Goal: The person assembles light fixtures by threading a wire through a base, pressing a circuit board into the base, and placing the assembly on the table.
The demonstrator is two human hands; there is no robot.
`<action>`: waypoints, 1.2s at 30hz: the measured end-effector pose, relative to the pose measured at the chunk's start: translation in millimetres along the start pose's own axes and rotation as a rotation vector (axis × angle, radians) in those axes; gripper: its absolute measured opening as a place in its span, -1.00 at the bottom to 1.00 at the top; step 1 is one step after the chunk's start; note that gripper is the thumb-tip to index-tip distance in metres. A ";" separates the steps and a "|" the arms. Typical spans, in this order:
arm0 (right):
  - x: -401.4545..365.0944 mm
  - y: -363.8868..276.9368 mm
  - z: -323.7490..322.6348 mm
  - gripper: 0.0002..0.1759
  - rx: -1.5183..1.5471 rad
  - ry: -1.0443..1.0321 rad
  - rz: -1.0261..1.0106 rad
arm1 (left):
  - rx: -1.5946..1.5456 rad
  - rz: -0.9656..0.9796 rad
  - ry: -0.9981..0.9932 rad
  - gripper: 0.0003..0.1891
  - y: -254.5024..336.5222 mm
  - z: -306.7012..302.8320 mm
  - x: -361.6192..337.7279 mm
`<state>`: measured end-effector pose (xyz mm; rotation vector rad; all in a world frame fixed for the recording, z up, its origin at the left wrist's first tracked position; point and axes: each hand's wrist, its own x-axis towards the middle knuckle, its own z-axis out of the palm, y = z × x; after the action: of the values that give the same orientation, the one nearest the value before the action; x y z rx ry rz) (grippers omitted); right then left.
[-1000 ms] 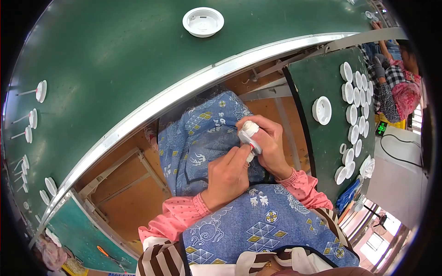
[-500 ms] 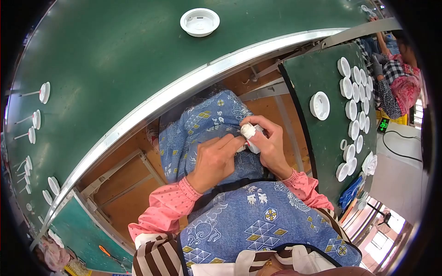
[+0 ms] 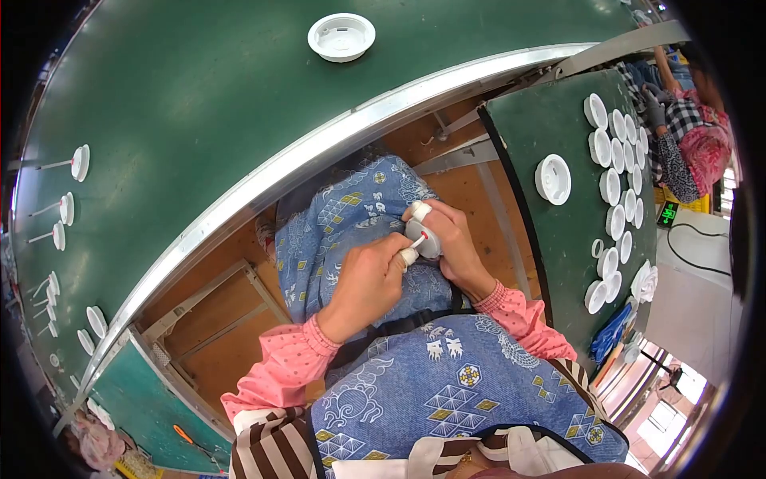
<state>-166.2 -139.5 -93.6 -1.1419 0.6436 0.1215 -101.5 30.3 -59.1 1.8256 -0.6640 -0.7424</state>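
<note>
Over my lap, my right hand [image 3: 453,239] is closed around the edge of a small round white plastic part [image 3: 429,247]. A thin white lead [image 3: 418,241] with a red spot at its end lies against that part's face. My left hand [image 3: 369,275] pinches the lead's other end between thumb and fingers. White coverings sit on some fingertips of both hands. The underside of the part is hidden by my right fingers.
A shallow white round cup [image 3: 341,37] lies on the green bench [image 3: 239,96]. White discs with thin leads [image 3: 80,163] stand along its left side. At right, a green side table [image 3: 519,120] bears several white cups [image 3: 553,180]. Beyond it is another person [image 3: 686,128].
My hands have turned the white part so its face and the red spot show more clearly. My left hand has shifted slightly down and left, and my right hand has turned.
</note>
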 end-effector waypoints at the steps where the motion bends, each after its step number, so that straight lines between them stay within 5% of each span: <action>1: 1.2 0.0 0.2 -0.64 0.031 0.014 0.023 | 0.023 0.026 -0.002 -0.86 0.0 -2.9 1.0; 10: 3.4 -5.0 0.7 -0.65 0.147 0.023 0.198 | -0.095 0.043 -0.096 -0.90 7.8 -36.7 14.7; 14: 2.9 -6.7 3.5 -0.64 0.144 -0.017 0.195 | -0.540 0.152 -0.081 -0.82 -21.8 -22.6 27.6; 17: 4.7 1.1 1.4 -0.64 0.143 -0.026 0.208 | -0.957 -0.032 -0.084 -0.66 -13.4 -10.3 31.2; 23: 6.4 1.3 4.6 -0.68 0.087 0.014 0.270 | -1.376 -0.158 0.054 -0.75 -17.9 11.6 48.9; 29: 6.3 9.0 12.1 -0.67 -0.048 0.012 0.079 | -1.227 -0.358 0.298 -0.78 17.5 10.5 53.3; 36: 16.3 42.2 4.6 -0.64 -0.091 0.012 -0.086 | -1.119 -0.318 0.189 -0.75 11.3 5.4 60.7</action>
<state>-168.2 -121.0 -135.2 -1.2573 0.6037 0.0712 -66.8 -21.0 -61.5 0.9242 0.1977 -0.8789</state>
